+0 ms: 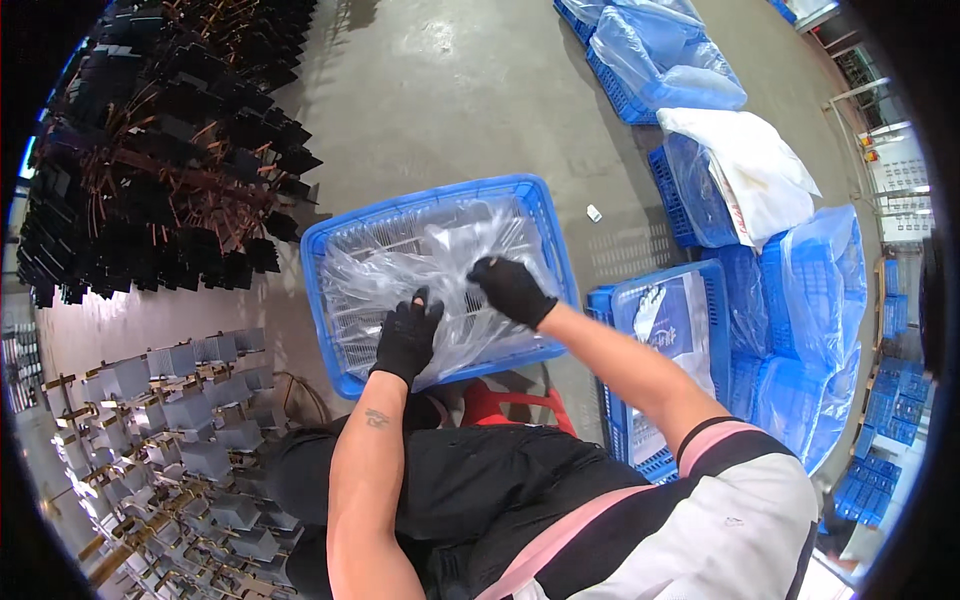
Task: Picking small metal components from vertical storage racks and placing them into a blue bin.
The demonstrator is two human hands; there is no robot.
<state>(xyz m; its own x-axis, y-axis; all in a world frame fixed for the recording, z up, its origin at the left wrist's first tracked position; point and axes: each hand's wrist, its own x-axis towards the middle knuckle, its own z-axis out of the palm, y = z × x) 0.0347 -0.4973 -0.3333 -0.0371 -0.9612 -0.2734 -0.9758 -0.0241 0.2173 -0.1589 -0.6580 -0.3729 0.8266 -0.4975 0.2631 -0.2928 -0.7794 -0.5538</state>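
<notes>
A blue plastic crate (pixel 312 262) stands in front of me, filled with rows of thin grey metal plates (pixel 355 330). Over the plates lies a crumpled sheet of clear plastic film (pixel 455 325). My right hand (pixel 510 290), in a black glove, is closed on a gathered part of the film near the crate's middle. My left hand (pixel 407 338), also black-gloved, rests on the film toward the crate's near side. Its fingers are stretched out and apart, with one bare fingertip showing. The palms of both hands are hidden.
Black plates hang densely from a rack (pixel 170 150) at upper left. Grey pieces hang on another rack (pixel 190 400) at lower left. Blue crates (pixel 810 290) under clear film line the right side, with a nearer crate (pixel 715 320) holding a printed bag. A red stool (pixel 500 405) stands beside my legs.
</notes>
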